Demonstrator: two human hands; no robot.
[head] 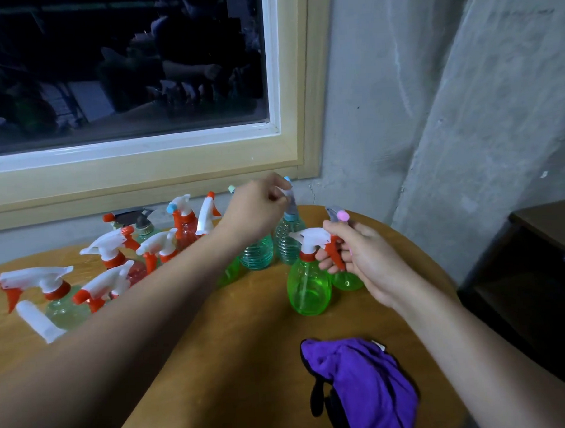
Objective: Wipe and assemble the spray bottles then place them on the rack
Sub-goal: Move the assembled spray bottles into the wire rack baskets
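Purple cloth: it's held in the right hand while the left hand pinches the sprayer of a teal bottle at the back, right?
Not quite. The head view shows the purple cloth lying on the table, in neither hand; the right hand grips the red trigger of a green bottle. The left hand does pinch the sprayer of the teal bottle at the back.

Single view, head-worn, wide-angle. Faces forward and down across the round wooden surface, toward the window and the concrete wall behind it. Close in: both forearms enter from the bottom corners and reach mid-frame, left hand and right hand over the far half of the surface.
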